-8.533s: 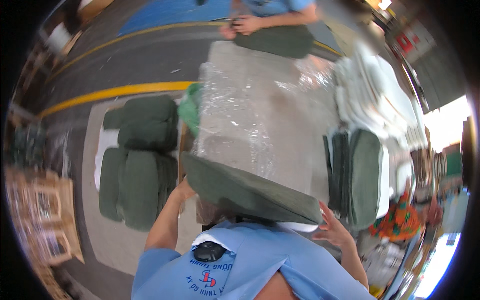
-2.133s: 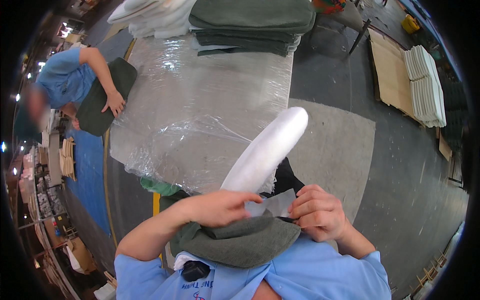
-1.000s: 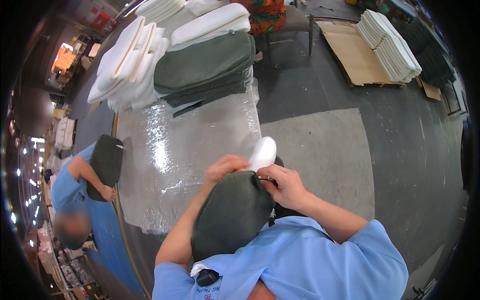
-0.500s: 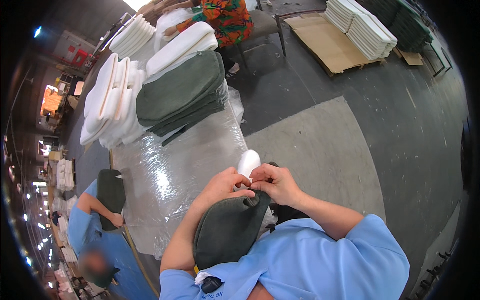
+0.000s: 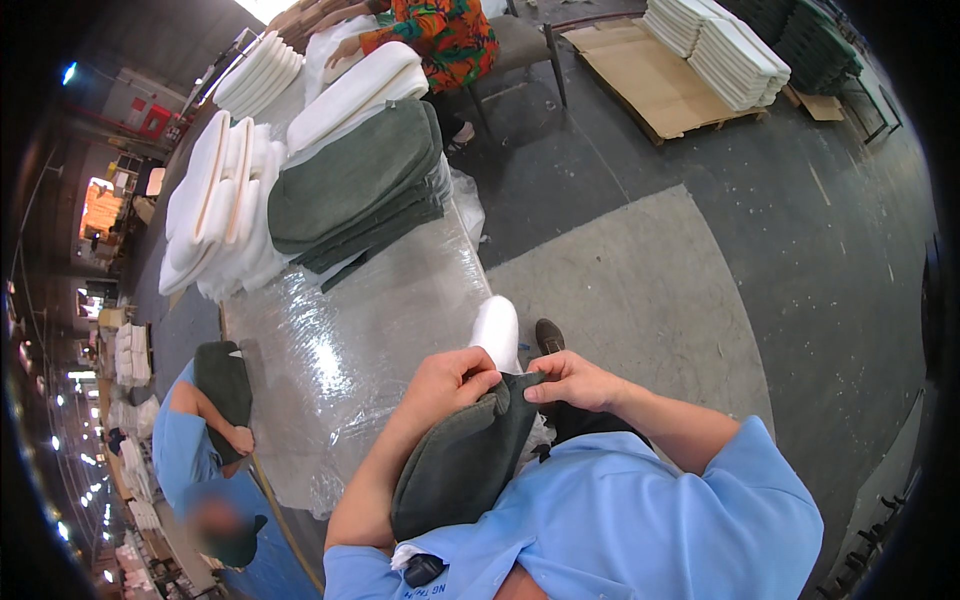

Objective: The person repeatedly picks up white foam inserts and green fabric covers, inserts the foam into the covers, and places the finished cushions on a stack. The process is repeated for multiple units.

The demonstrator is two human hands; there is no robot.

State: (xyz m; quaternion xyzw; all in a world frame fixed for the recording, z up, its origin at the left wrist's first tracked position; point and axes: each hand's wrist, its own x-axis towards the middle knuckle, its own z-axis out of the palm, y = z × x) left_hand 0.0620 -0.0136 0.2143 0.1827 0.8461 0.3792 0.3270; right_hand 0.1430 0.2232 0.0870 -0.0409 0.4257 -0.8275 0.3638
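Observation:
A dark green fabric cover lies against my chest with a white foam cushion sticking out of its open end. My left hand grips the cover's opening on the left side. My right hand grips the opposite edge of the opening, pinching the green fabric. Only the rounded tip of the foam shows; the remainder is inside the cover.
The table wrapped in clear plastic holds a stack of green covered cushions and bare white foam cushions. A person in blue works at the left; another in a patterned top sits beyond. More foam stacks rest on pallets.
The foam cushion has gone deeper into the green cover, from most of its length exposed to only the tip showing. Both hands stay at the opening. My view has swung round.

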